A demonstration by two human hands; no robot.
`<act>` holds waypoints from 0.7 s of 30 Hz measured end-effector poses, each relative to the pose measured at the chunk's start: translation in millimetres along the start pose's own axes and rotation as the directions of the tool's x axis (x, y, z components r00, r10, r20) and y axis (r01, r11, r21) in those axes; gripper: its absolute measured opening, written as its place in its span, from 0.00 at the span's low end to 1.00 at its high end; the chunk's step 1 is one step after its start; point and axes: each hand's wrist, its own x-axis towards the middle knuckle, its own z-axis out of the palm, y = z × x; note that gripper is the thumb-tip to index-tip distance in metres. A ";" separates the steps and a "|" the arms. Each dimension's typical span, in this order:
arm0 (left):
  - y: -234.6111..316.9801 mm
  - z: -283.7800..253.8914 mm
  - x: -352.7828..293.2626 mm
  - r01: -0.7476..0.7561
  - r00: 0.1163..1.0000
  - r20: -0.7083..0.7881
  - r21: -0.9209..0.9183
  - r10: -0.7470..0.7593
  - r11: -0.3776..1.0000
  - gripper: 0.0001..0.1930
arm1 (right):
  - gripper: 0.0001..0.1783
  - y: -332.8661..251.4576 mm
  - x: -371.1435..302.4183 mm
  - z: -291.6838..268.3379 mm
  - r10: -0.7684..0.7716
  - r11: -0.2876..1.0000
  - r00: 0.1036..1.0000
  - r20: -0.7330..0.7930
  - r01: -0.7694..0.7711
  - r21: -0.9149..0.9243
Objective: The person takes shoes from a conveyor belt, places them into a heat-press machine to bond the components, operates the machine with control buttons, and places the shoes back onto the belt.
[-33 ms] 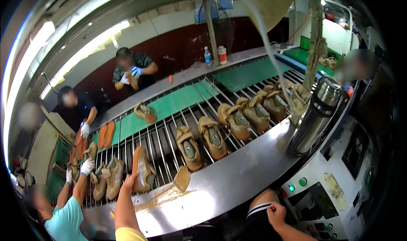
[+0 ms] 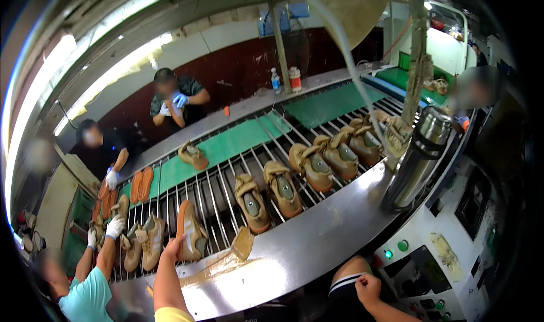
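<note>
My left hand (image 2: 173, 246) reaches up from the lower edge and grips the heel end of a tan shoe with an orange sole (image 2: 190, 229). The shoe is tipped on its side on the metal roller conveyor (image 2: 218, 200). My right hand (image 2: 368, 288) is a closed fist with nothing in it, low beside my knee under the steel ledge (image 2: 317, 237). Two more tan shoes (image 2: 266, 194) lie on the rollers just right of the held one.
Several more tan shoes ride the rollers toward the right, beside a green belt (image 2: 226, 146). A steel flask (image 2: 419, 158) stands on the ledge, and a control panel (image 2: 430, 259) is at lower right. A gloved co-worker (image 2: 90, 291) handles shoes at left; two people stand across.
</note>
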 end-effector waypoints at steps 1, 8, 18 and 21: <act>-5.7 -17.6 2.3 -0.001 1.000 -0.018 -0.010 0.001 1.000 0.35 | 0.03 -2.1 0.5 5.6 -0.017 0.999 1.000 0.005 0.017 0.047; 91.5 56.9 -59.9 0.022 0.935 -0.260 0.721 0.241 0.693 0.35 | 0.05 -24.3 -1.5 6.9 -0.002 0.986 0.997 -0.079 -0.012 -0.166; 40.2 53.1 -274.6 -0.542 0.839 -0.052 0.014 0.542 0.840 0.36 | 0.06 -18.9 -20.3 -21.3 0.002 0.995 0.997 -0.075 -0.009 -0.100; -25.1 68.5 -339.0 -0.436 0.859 0.063 -0.427 0.507 0.792 0.35 | 0.06 -32.6 -32.4 -21.7 -0.044 0.999 0.999 0.007 0.044 -0.029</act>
